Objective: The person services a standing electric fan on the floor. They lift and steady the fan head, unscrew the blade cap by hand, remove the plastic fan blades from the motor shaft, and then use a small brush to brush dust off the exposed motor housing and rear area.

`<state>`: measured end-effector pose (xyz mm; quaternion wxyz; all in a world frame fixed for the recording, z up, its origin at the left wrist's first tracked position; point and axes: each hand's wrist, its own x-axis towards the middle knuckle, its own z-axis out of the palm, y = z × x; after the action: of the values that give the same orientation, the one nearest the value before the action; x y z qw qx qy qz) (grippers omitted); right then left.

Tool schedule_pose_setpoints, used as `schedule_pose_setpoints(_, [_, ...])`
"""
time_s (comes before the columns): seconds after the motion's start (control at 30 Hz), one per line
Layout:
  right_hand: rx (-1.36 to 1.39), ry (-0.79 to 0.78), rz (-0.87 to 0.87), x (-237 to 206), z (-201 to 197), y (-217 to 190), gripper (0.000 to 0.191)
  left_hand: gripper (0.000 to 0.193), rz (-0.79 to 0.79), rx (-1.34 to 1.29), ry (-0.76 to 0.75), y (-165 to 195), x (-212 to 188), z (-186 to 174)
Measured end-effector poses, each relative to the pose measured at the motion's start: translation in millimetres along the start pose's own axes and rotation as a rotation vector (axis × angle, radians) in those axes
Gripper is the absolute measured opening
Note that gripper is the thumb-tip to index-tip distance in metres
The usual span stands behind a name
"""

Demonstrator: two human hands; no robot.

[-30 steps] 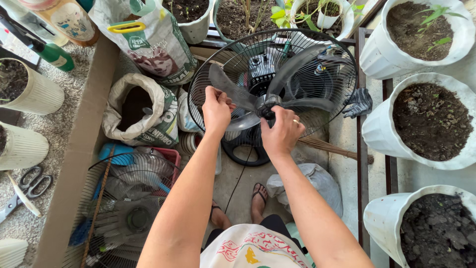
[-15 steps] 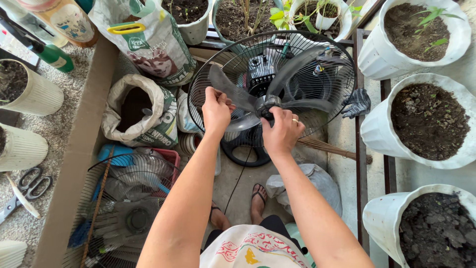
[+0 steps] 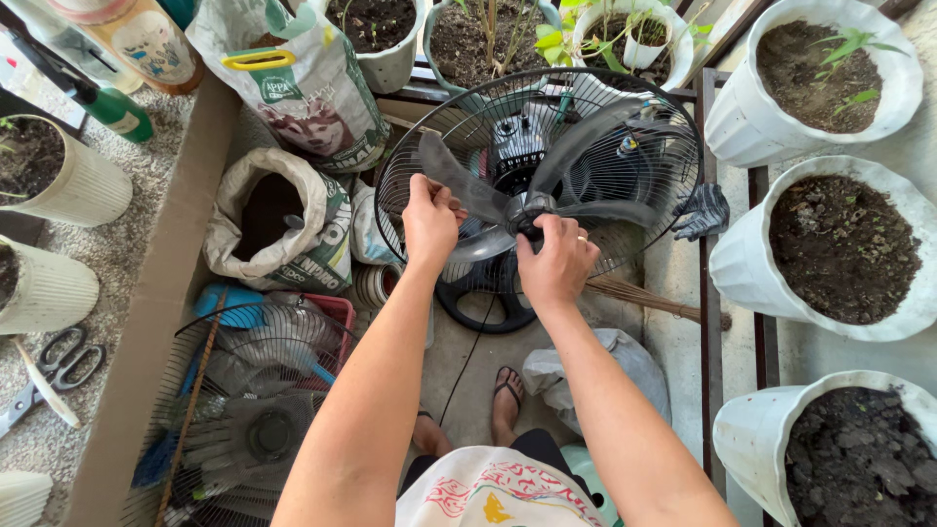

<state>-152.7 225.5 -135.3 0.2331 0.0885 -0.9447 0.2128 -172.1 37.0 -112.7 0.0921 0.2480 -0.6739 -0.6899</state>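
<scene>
Gripping the grey fan blade (image 3: 468, 190) near its root, my left hand (image 3: 429, 220) is closed around it; my right hand (image 3: 558, 262) is wrapped on the hub (image 3: 530, 210), fingers curled. Blade and hub sit inside the black wire fan guard (image 3: 625, 107), standing on the floor before my feet. Left of the guard: an open sack (image 3: 278, 220) showing dark soil, and behind it a printed bag (image 3: 307, 93) with a yellow handle. Right: three white pots (image 3: 844, 244) filled with soil.
</scene>
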Motion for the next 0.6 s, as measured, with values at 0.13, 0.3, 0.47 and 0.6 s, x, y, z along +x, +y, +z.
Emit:
schedule_pose_setpoints(0.13, [0.197, -0.125, 0.254, 3.8, 6.1, 3.0, 0.039, 0.007, -0.012, 0.008, 0.017, -2.5, 2.1, 0.3])
schedule_pose_setpoints(0.3, [0.107, 0.002, 0.092, -0.3, -1.7, 2.0, 0.049, 0.008, -0.001, -0.005, 0.017, -4.6, 2.3, 0.0])
schedule_pose_setpoints(0.47, [0.0, -0.036, -0.011, -1.5, -5.1, -1.7, 0.045, 0.007, -0.01, 0.013, 0.017, -4.2, 1.4, -1.0])
schedule_pose_setpoints(0.6, [0.181, -0.129, 0.204, 3.3, -0.6, -2.8, 0.045, 0.007, -0.008, 0.013, 0.022, -3.8, 2.6, -0.8])
